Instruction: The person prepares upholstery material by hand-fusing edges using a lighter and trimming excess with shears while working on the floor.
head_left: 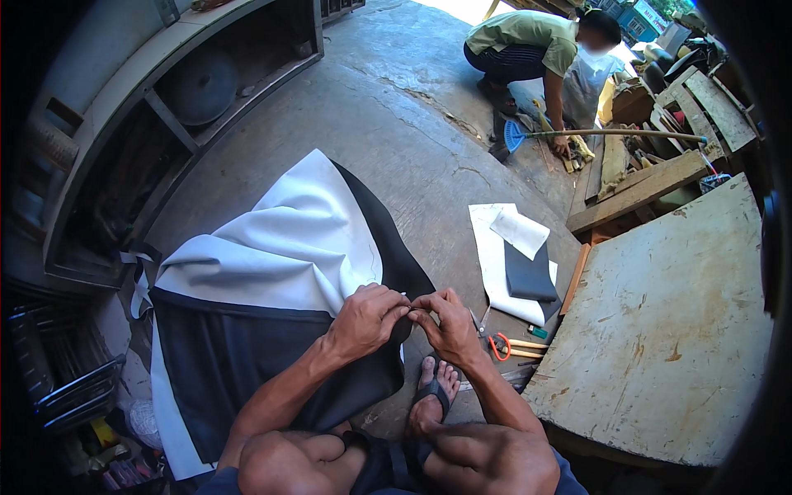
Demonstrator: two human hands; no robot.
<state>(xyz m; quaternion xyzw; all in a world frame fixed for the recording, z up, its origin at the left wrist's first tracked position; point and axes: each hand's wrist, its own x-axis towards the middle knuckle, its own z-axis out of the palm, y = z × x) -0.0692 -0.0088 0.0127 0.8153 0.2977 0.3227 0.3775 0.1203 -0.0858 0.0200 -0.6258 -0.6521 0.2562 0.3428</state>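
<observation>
A large sheet of black material with a white backing (pixel 280 239) spreads over the floor and across my lap, folded and wrinkled, its black side (pixel 247 351) facing up nearest me. My left hand (pixel 367 316) and my right hand (pixel 445 322) meet above its right edge, fingertips pinched close together. What lies between the fingers is too small to make out; it may be part of the sheet's edge. Beside my right hand, on the floor, are scissors (pixel 481 320) and a tool with a red-orange loop handle (pixel 498 346).
White and black cut pieces (pixel 528 280) lie at the right, by a worn pale board (pixel 660 330). Ahead, a person (pixel 528 49) squats beside a blue rake (pixel 516 136) and piled scrap wood (pixel 635 198). A shelf unit (pixel 157 107) stands at the left.
</observation>
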